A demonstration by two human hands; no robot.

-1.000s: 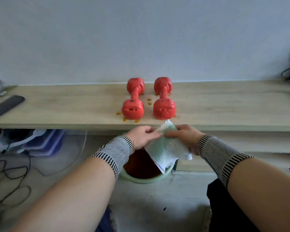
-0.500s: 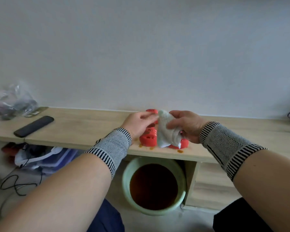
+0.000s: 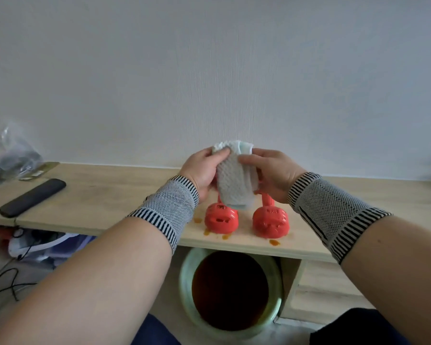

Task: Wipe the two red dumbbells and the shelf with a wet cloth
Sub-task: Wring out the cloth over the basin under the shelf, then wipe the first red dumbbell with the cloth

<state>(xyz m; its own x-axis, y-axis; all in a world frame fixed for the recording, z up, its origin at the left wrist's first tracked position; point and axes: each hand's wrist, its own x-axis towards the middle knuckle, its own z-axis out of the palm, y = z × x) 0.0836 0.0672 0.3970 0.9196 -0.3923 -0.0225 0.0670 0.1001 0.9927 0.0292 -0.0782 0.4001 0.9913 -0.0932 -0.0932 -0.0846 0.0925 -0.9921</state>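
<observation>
Both hands at frame centre hold the white cloth (image 3: 235, 181): left hand (image 3: 201, 173) and right hand (image 3: 274, 173) pinch its top edges. Two red dumbbells (image 3: 221, 218) lie below on the wooden shelf (image 3: 105, 200), orange stains around.

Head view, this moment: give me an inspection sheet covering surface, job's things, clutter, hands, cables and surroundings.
Surface: light wooden shelf, orange-brown spots near its front edge.
Job's things: two red plastic dumbbells, left and right, lying on the shelf; white waffle-textured cloth held above them.
Clutter: black remote control; crumpled clear plastic bag.
Hands: left hand and right hand both grip the cloth.
Cables: black cable on the floor, left.
Surroundings: plain white wall; pale green bucket of dark liquid under the shelf.
</observation>
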